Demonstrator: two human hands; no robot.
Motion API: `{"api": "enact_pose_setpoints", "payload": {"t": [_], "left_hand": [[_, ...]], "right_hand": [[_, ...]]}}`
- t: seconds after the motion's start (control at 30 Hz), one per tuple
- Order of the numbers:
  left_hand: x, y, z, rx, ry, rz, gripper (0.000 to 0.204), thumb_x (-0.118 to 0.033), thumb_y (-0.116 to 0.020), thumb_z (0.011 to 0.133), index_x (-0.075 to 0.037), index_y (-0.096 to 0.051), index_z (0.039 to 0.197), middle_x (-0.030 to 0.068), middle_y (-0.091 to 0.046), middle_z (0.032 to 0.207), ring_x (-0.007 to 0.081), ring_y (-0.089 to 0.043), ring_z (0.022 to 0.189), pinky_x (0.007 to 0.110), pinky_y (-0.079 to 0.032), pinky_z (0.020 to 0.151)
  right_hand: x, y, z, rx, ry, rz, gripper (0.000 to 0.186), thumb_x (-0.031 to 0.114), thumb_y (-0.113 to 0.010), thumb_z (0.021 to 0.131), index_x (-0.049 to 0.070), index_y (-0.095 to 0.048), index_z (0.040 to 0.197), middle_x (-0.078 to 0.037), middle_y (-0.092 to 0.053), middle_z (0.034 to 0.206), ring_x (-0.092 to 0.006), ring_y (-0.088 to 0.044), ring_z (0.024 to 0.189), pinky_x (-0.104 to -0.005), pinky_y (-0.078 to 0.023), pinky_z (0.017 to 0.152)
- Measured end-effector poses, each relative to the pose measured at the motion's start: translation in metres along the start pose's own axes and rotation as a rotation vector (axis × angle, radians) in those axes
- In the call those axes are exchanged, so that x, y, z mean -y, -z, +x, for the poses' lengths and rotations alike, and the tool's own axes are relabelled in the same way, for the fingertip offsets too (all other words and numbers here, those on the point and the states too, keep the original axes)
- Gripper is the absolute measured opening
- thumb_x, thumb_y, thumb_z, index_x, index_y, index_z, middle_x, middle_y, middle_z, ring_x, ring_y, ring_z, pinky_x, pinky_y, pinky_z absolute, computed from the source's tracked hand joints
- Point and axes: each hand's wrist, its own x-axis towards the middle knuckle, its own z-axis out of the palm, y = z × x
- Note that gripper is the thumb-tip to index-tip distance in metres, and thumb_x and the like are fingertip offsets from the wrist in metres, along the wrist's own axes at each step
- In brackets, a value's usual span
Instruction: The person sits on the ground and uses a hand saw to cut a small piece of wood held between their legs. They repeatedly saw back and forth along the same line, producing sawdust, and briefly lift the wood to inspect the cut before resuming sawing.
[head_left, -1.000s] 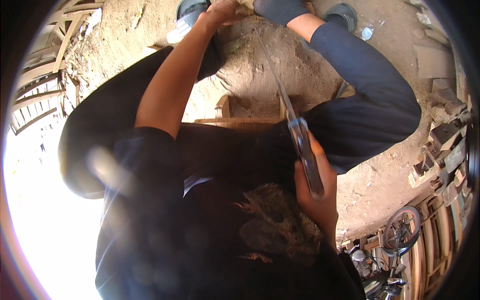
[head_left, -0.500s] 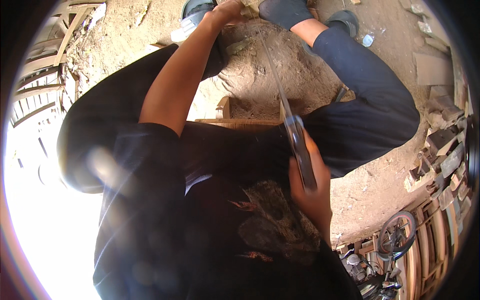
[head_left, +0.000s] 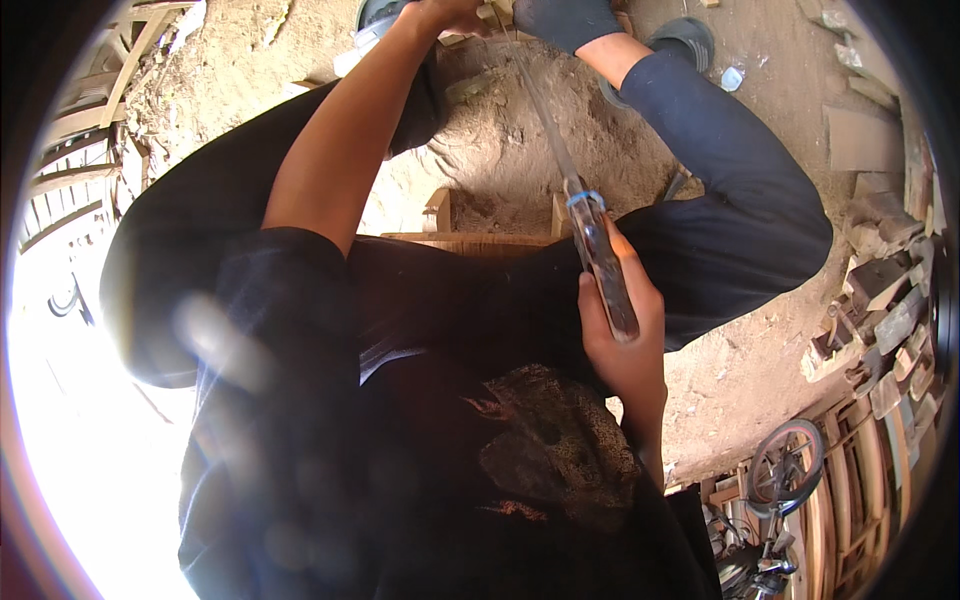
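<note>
My right hand (head_left: 625,310) is closed around the dark handle of a hand saw (head_left: 555,140), whose long blade points away from me toward the top of the view. My left hand (head_left: 450,18) reaches to the top edge, its fingers curled at a pale wood piece (head_left: 488,14) beside my socked right foot (head_left: 560,18) and the blade's far end. Its grip is small and partly cut off. My legs are bent around a low wooden plank (head_left: 460,240).
Sandals (head_left: 680,50) lie near my feet on the dirt floor (head_left: 480,130). Piled wood offcuts (head_left: 885,290) line the right side. A bicycle (head_left: 785,465) and stacked boards (head_left: 865,480) are at the lower right. Wooden frames (head_left: 90,130) stand at the upper left.
My right hand and the saw handle have moved forward, away from my body. My left arm shifts slightly, with its hand staying near my foot at the top edge.
</note>
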Motion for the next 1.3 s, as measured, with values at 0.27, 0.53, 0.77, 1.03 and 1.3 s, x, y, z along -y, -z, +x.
{"api": "enact_pose_setpoints", "payload": {"t": [0.27, 0.53, 0.77, 1.03, 1.3], "left_hand": [[-0.011, 0.012, -0.002, 0.092, -0.015, -0.017, 0.044, -0.043, -0.083, 0.073, -0.01, -0.075, 0.101, 0.0127, -0.074, 0.094, 0.0261, -0.068, 0.087, 0.04, -0.053, 0.078], [0.009, 0.008, 0.01, 0.125, -0.137, 0.037, 0.042, -0.045, -0.08, 0.078, -0.011, -0.075, 0.102, 0.0121, -0.074, 0.096, 0.0252, -0.068, 0.088, 0.039, -0.053, 0.079], [0.0, 0.012, 0.0, 0.136, -0.075, 0.294, 0.044, -0.047, -0.07, 0.084, -0.01, -0.073, 0.109, 0.0127, -0.073, 0.104, 0.0312, -0.069, 0.096, 0.042, -0.053, 0.084], [-0.076, 0.02, -0.055, -0.169, 0.08, 0.514, 0.032, -0.029, -0.057, 0.093, -0.006, -0.07, 0.11, 0.0157, -0.071, 0.106, 0.0269, -0.067, 0.105, 0.044, -0.052, 0.089], [-0.054, -0.006, -0.042, -0.204, 0.105, 0.515, 0.026, -0.024, -0.058, 0.091, -0.01, -0.064, 0.112, 0.0079, -0.071, 0.107, 0.0215, -0.068, 0.099, 0.037, -0.054, 0.077]], "right_hand": [[0.007, 0.014, -0.024, -0.038, -0.011, 0.023, 0.053, -0.002, -0.054, 0.089, -0.003, -0.046, 0.141, -0.024, -0.065, 0.119, -0.0274, -0.067, 0.103, -0.0308, -0.05, 0.088], [0.004, 0.011, -0.029, -0.071, 0.109, -0.036, 0.054, 0.0, -0.056, 0.089, -0.002, -0.046, 0.142, -0.024, -0.066, 0.116, -0.0256, -0.07, 0.093, -0.0306, -0.052, 0.082], [0.02, 0.011, -0.027, -0.025, -0.021, 0.052, 0.054, -0.001, -0.055, 0.089, -0.002, -0.045, 0.142, -0.024, -0.064, 0.122, -0.029, -0.067, 0.107, -0.0327, -0.05, 0.09], [0.016, 0.007, -0.025, -0.046, 0.014, 0.028, 0.054, -0.002, -0.054, 0.089, -0.002, -0.044, 0.143, -0.023, -0.063, 0.123, -0.0284, -0.066, 0.111, -0.0329, -0.049, 0.092], [0.026, 0.004, -0.028, -0.036, -0.045, -0.03, 0.056, -0.003, -0.055, 0.088, -0.003, -0.042, 0.143, -0.025, -0.062, 0.124, -0.0289, -0.065, 0.112, -0.0316, -0.049, 0.091]]}}
